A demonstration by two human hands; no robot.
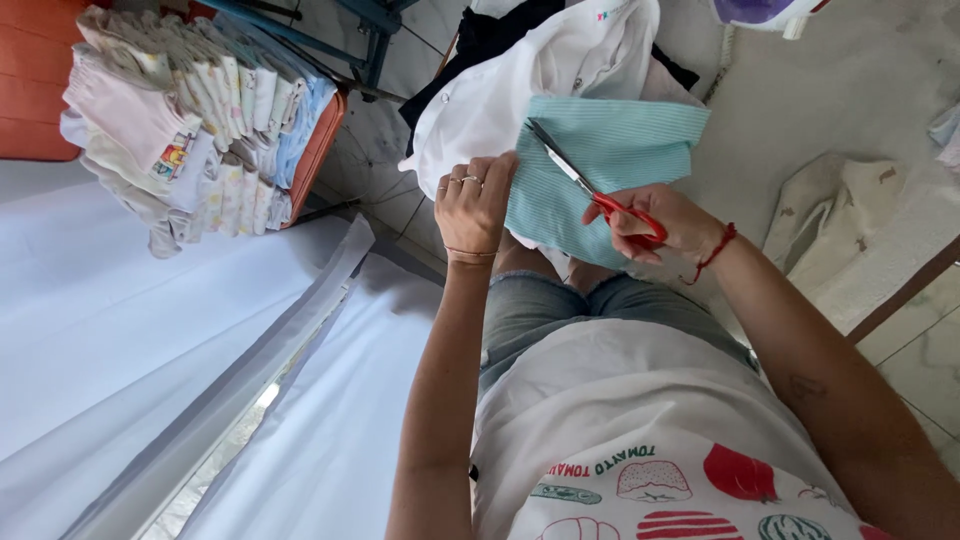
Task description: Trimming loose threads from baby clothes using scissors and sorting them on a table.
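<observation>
My left hand (473,205) pinches the left edge of a teal ribbed cloth (620,150) held over my lap. My right hand (665,222) grips red-handled scissors (590,190), whose silver blades lie across the teal cloth and point up toward its top left edge. A red string bracelet circles my right wrist. Beneath the teal piece lies a white garment (540,80), partly covered by it.
A stack of folded pale baby clothes (190,110) rests on an orange surface (320,150) at upper left. White sheets (120,330) cover the left side. A cream printed cloth (850,220) lies on the floor at right, and dark fabric (480,40) shows behind the white garment.
</observation>
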